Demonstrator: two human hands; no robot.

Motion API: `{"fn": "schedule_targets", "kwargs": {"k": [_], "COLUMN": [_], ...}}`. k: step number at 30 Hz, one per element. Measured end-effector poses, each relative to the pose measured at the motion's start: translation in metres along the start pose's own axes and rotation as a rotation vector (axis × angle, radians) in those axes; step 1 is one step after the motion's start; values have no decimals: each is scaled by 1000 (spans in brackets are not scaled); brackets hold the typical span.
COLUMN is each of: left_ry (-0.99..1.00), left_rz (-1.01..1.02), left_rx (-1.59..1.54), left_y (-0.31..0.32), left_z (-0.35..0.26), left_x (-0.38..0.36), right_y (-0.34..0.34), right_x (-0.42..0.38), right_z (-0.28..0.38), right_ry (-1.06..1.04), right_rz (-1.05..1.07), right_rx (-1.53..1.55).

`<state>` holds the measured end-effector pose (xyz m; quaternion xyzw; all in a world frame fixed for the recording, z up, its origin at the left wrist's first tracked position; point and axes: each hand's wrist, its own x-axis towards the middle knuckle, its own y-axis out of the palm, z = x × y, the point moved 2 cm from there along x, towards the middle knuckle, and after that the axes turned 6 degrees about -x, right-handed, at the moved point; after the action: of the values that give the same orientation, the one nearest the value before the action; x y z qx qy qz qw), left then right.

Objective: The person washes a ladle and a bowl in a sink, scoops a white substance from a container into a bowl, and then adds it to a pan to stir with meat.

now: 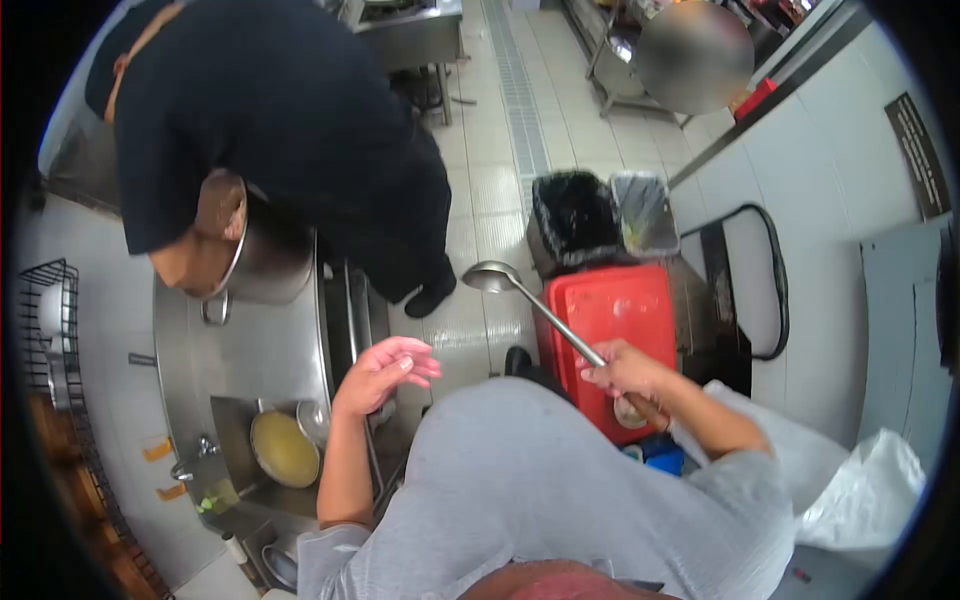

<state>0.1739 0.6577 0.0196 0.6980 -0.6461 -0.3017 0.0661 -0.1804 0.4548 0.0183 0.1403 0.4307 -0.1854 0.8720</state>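
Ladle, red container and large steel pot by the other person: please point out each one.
Ladle (558, 323): head view, middle of its shaft.
Red container (617, 315): head view, top surface.
Large steel pot (275, 262): head view, outer wall.

Room light: bright, cool white, fairly even; soft shadows.
White glossy floor tiles (500, 225): pale sheen at the far side.
Silver stainless-steel counter (240, 345): broad soft reflections; the space beneath is dark.
Long-handled silver metal ladle (560, 325): small highlights, outline readable.
Black plastic bin liner (572, 215): scattered glints among dark folds.
Crumpled white plastic bag (865, 490): bright, with pale creases, near right.
Person in black clothing (290, 110): dark, little fabric detail.
Round smeared patch (695, 55): heavily blurred, far right.
Edges: strong fisheye bending, black corners.
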Motion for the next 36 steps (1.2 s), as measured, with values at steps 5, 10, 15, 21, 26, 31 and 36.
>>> {"fn": "schedule_targets", "kwargs": {"k": [5, 10, 15, 21, 26, 31, 36], "left_ry": [-27, 252, 38, 244, 416, 210, 218], "left_rz": [-43, -19, 52, 10, -112, -106, -272], "left_rx": [241, 1032, 702, 1005, 1296, 815, 613], "left_y": [32, 68, 53, 33, 8, -7, -59], "left_z": [21, -37, -74, -143, -179, -220, -263], "left_x": [158, 221, 258, 332, 404, 491, 593], "right_y": [-98, -184, -229, -289, -323, -366, -444], "right_x": [66, 122, 173, 193, 217, 257, 320], "right_z": [-36, -8, 30, 107, 139, 129, 131], "right_ry": [-83, -69, -160, -147, -130, -25, 181], "right_rz": [-273, -128, -262, -54, -350, -539, -480], "right_rx": [95, 602, 523, 810, 581, 391, 449]}}
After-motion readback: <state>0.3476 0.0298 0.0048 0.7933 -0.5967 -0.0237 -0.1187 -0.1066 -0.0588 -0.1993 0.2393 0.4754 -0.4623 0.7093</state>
